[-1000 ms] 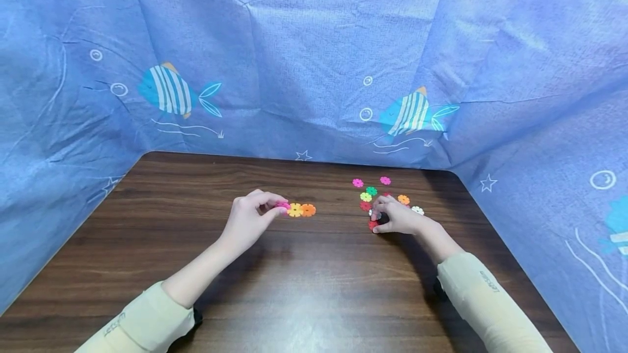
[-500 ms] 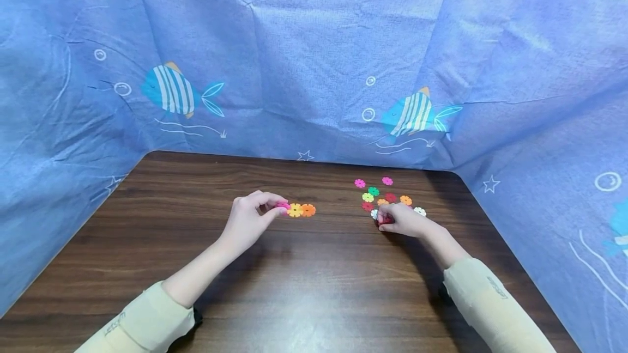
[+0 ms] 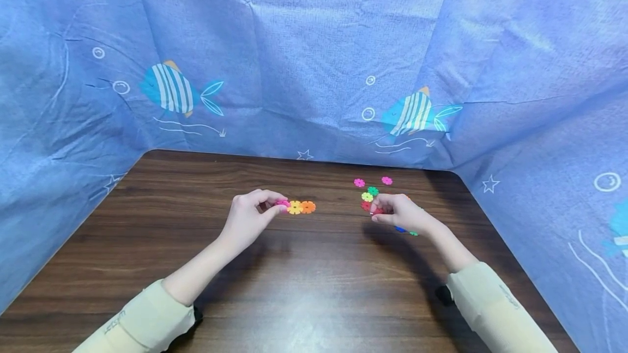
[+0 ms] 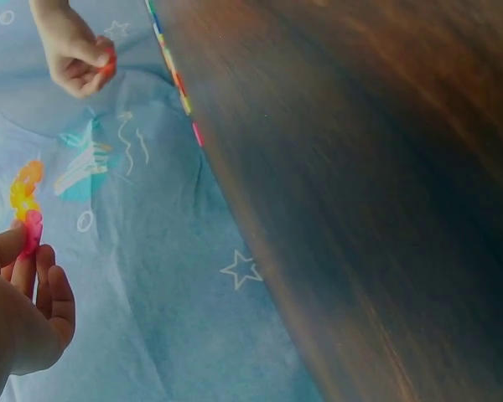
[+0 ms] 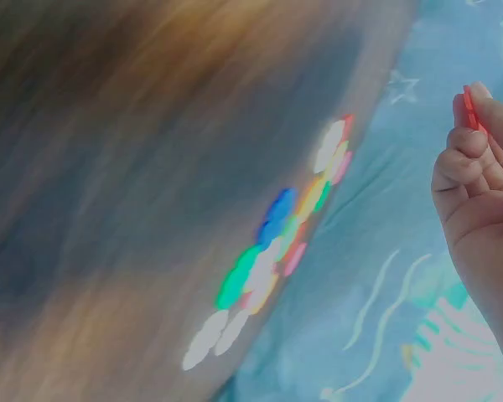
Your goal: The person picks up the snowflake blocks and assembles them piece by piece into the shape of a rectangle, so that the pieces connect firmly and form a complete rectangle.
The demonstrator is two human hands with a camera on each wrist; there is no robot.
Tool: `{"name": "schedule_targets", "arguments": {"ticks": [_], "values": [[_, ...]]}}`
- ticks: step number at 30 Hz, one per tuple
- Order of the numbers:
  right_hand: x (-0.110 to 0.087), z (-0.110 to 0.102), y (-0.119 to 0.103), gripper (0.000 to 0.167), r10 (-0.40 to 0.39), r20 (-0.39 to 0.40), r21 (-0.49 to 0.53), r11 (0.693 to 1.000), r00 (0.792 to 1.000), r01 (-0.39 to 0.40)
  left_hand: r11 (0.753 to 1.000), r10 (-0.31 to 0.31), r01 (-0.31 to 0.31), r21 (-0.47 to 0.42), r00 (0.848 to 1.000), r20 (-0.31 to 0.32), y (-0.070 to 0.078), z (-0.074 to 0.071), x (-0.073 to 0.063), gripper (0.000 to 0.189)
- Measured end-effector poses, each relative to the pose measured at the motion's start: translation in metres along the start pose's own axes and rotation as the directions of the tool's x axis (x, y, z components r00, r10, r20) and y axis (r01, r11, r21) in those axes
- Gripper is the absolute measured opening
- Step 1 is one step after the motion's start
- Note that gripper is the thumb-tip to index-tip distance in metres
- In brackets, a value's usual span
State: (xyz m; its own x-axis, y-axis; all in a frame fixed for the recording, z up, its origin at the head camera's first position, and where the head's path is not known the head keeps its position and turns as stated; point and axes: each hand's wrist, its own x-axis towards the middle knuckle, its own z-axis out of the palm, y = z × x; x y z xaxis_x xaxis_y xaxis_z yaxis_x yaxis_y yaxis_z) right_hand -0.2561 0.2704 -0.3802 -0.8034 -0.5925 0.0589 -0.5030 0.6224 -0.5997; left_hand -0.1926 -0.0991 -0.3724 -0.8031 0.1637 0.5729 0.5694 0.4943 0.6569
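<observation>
Two hands work above a brown table [image 3: 294,266]. Between thumb and fingers, the left hand [image 3: 247,214] pinches a pink flower piece [image 3: 282,205]. Next to that, in one row, come a yellow flower piece [image 3: 295,207] and an orange flower piece [image 3: 308,207], each touching its neighbour; the left wrist view shows the row raised off the tabletop.

Thumb and fingertips of the right hand [image 3: 403,212] are closed on a red flower piece [image 5: 471,109], also off the table. Around and beneath that hand lie loose flower pieces: two pink ones [image 3: 359,183], a green one [image 3: 373,191] and a yellow one [image 3: 367,196] farther back, a blue one [image 3: 399,229] nearer. White ones [image 5: 205,339] show, blurred, in the right wrist view.

Both pale sleeves [image 3: 152,315] carry small dark lettering, too blurred to read. Striped fish [image 3: 169,89] and outlined stars [image 3: 489,184] decorate the blue cloth [image 3: 314,42] behind.
</observation>
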Motion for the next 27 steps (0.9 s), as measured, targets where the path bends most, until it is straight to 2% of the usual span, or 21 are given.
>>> {"name": "schedule_targets", "arguments": {"ticks": [5,12,15,19,21,27], "values": [[0.003,0.001,-0.024,0.012,-0.015,-0.063,0.046,0.999,0.998,0.018,1.000,-0.006,0.006,0.000,1.000,-0.001,0.001,0.000,-0.001,0.012],[0.004,-0.002,-0.083,0.014,-0.044,-0.148,0.048,0.998,0.988,0.052,1.000,0.009,-0.010,-0.015,1.000,-0.004,0.003,0.002,-0.001,0.012],[0.005,-0.001,-0.099,0.018,-0.059,-0.180,0.067,0.995,0.982,0.072,0.999,0.022,-0.023,-0.026,1.000,-0.013,0.004,0.003,-0.001,0.012],[0.009,0.006,-0.101,0.021,-0.057,-0.245,0.114,0.990,0.968,0.087,0.999,0.042,-0.043,-0.034,0.999,-0.021,0.005,0.004,-0.001,0.012],[0.011,0.010,-0.097,0.020,-0.029,-0.263,0.178,0.981,0.964,0.078,0.998,0.050,-0.051,-0.037,0.998,-0.022,0.006,0.005,-0.001,0.012],[0.015,0.020,-0.093,0.018,0.051,-0.238,0.395,0.917,0.970,0.048,0.996,0.069,-0.071,-0.057,0.997,-0.032,0.007,0.007,0.000,0.011]]}}
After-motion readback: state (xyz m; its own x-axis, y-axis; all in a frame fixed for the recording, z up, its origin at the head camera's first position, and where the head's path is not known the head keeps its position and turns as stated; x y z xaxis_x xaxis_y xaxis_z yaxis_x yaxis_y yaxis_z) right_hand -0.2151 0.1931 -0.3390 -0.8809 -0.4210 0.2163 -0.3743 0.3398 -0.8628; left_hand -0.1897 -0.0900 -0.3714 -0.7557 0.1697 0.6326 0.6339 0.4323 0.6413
